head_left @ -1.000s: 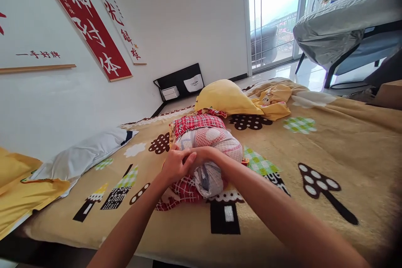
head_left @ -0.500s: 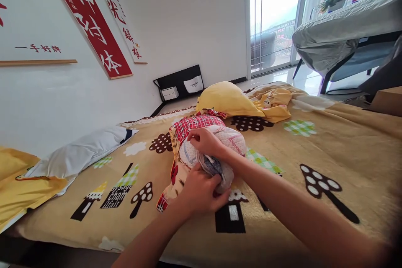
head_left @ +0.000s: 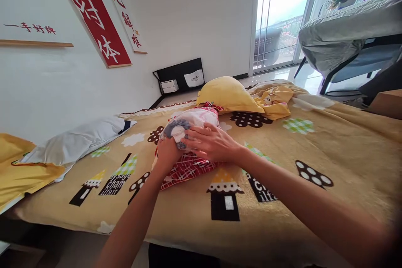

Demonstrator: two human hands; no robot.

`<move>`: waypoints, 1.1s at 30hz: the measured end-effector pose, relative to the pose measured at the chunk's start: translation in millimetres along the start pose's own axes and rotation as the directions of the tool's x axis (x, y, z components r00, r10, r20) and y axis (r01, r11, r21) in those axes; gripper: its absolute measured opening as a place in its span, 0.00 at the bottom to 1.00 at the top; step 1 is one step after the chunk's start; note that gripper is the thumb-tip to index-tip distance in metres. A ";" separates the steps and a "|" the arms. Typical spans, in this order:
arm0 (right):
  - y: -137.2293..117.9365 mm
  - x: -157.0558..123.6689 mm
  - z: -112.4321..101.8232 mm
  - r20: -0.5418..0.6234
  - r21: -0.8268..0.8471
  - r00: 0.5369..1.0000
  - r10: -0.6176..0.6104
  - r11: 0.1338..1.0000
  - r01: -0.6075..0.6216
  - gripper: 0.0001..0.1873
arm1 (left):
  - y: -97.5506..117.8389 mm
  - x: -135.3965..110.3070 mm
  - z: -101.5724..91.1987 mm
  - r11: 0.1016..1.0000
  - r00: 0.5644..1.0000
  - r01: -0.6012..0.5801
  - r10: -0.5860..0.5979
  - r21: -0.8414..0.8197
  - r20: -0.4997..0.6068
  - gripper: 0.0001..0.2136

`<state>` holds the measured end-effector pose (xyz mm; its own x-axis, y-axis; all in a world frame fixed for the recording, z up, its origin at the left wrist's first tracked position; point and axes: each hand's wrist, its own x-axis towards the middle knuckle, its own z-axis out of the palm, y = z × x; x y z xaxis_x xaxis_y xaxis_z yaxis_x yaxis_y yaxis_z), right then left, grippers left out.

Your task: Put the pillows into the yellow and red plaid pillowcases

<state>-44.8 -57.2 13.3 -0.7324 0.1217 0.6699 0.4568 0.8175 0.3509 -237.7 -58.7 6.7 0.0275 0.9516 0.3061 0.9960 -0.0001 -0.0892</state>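
Observation:
A soft bundle (head_left: 205,116) of whitish, see-through material lies on the bed, with a dark blue-grey striped cloth (head_left: 171,127) and a pale patch showing at its near left side. Under and in front of it is a red plaid cloth (head_left: 188,171). My left hand (head_left: 168,150) is closed on the bundle's left side, its fingertips hidden in the folds. From the right, my right hand (head_left: 212,144) rests against the bundle, fingers stretched out and slightly apart. What the bundle holds inside cannot be made out.
Behind the bundle sits a yellow pillow (head_left: 228,94) beside a crumpled yellow cloth (head_left: 276,98). White and yellow pillows (head_left: 84,138) lie along the wall at left. The tan patterned blanket (head_left: 345,142) covers the bed. A covered table (head_left: 348,21) stands at far right.
The bundle has been turned and shifted, so more red plaid faces me. My left hand moved up and left; my right hand came down with its fingers opening out. The view shifted slightly.

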 end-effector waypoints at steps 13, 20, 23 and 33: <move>15.5 3.3 23.5 0.314 0.151 0.935 0.163 0.964 -0.218 0.25 | 43.8 -47.1 -8.9 0.943 0.905 -0.332 0.319 -0.001 0.283 0.23; 8.3 7.0 42.1 0.341 0.162 0.929 0.144 0.965 -0.209 0.27 | 61.6 -50.8 24.2 0.932 0.911 -0.299 0.343 -0.205 0.231 0.23; 7.5 7.2 39.4 0.349 0.186 0.921 0.171 0.951 -0.248 0.29 | 56.3 -58.3 22.4 0.943 0.939 -0.233 0.282 -0.236 0.199 0.21; -0.7 -11.8 43.0 0.302 0.135 0.928 0.221 0.953 -0.271 0.25 | 83.5 -79.2 -9.0 0.944 0.942 -0.330 0.329 -0.005 0.059 0.15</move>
<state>-58.2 -35.0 -23.0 -0.7308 0.4631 0.5014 0.5653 0.8223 0.0644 -155.9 -136.9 -16.5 0.3490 0.9149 0.2031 0.9316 -0.3152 -0.1807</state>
